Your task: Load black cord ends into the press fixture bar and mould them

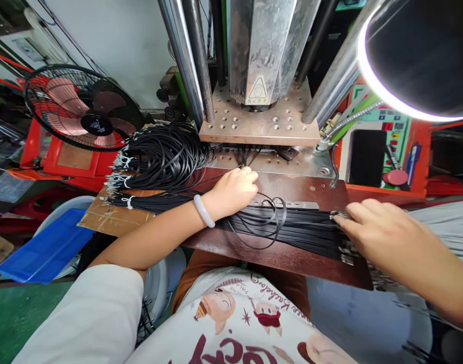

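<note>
My left hand (pixel 235 190) is closed in front of the press, with thin black cables rising from it under the press plate (pixel 259 126). Looped black cable (pixel 271 222) hangs just right of that wrist, over a metal ruler (pixel 303 205). Flat black cables (pixel 310 230) lie side by side on the brown board (pixel 292 187). At their right end my right hand (pixel 364 222) pinches near the metal-tipped ends, thumb and forefinger together. Tied bundles of black cable (pixel 166 156) are piled to the left of the press.
A black wire fan (pixel 96 123) stands at the left, above a blue tray (pixel 49 247). Steel columns (pixel 183 60) flank the press. At the right are a phone (pixel 367 156), a control panel with a pink button (pixel 395 176), and a ring lamp (pixel 362 50) overhead.
</note>
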`<state>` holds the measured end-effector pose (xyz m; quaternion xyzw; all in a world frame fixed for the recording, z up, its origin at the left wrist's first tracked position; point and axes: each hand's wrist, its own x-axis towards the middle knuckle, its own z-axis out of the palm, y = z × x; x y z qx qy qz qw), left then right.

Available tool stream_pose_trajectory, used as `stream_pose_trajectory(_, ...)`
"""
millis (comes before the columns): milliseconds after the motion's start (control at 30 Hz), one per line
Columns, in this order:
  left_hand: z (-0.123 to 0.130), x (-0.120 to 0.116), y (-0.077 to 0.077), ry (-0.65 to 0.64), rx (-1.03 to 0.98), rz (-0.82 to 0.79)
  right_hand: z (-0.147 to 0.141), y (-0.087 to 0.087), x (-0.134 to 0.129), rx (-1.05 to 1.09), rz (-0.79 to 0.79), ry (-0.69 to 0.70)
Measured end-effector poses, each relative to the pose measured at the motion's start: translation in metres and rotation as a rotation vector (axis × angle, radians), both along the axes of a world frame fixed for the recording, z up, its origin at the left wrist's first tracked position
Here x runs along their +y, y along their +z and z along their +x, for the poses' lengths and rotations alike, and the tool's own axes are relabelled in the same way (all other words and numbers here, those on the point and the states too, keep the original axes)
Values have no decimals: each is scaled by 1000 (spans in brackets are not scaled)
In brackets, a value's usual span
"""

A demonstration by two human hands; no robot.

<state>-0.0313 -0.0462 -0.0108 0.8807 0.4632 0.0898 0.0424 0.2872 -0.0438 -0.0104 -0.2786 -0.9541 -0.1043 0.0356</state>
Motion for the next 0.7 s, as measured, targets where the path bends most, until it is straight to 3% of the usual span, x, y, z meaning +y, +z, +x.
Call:
stream_pose_trajectory(67, 0, -1, 1, 63, -35, 64, -15, 3, -1, 6, 165, -127)
stream_pose_trajectory(133, 0, -1, -1, 70, -251, 93, -32, -1, 4, 226, 93, -194)
stream_pose_trajectory(267, -2, 2, -14, 78, -567, -1, -64, -17, 25, 664, -524, -289)
stream_pose_trajectory(333, -2, 2, -22, 77, -576, -96, -75, -21, 36, 655, -757, -294)
stream_pose_trajectory(400, -1, 2, -29, 72, -560, -134, -83, -19, 44, 550, -848, -251)
stream_pose_trajectory(700, -2, 2, -34, 83, -573, -149, -100, -10, 52, 219, -583, -97)
